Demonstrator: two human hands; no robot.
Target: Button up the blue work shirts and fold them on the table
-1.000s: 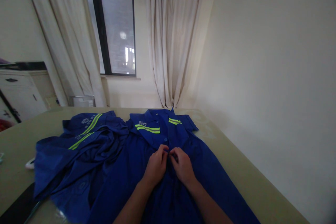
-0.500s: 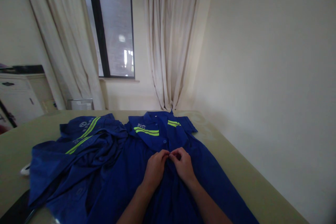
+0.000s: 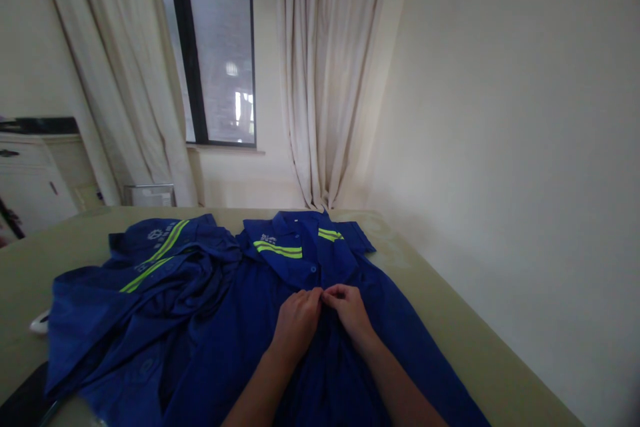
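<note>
A blue work garment with yellow-green reflective stripes, looking like coveralls (image 3: 400,320), lies front up with its collar at the far end. My left hand (image 3: 299,320) and my right hand (image 3: 349,310) meet at its front opening, fingertips pinched on the fabric edge just below a visible button (image 3: 313,269). What exactly sits between the fingertips, cloth or a button, is hidden by the fingers. Left of it, a second blue work garment (image 3: 135,320) with similar stripes and white lettering lies crumpled, touching the first.
The garments lie on a greenish table (image 3: 450,293) beside a plain wall on the right. A white object (image 3: 39,324) and a black item (image 3: 25,397) are at the left. Beyond stand curtains (image 3: 327,80), a window (image 3: 223,47) and a white cabinet (image 3: 40,177).
Both hands stay at the same spot on the front opening. My left fingers have curled over more, and the right hand has tilted slightly. The view has shifted a little.
</note>
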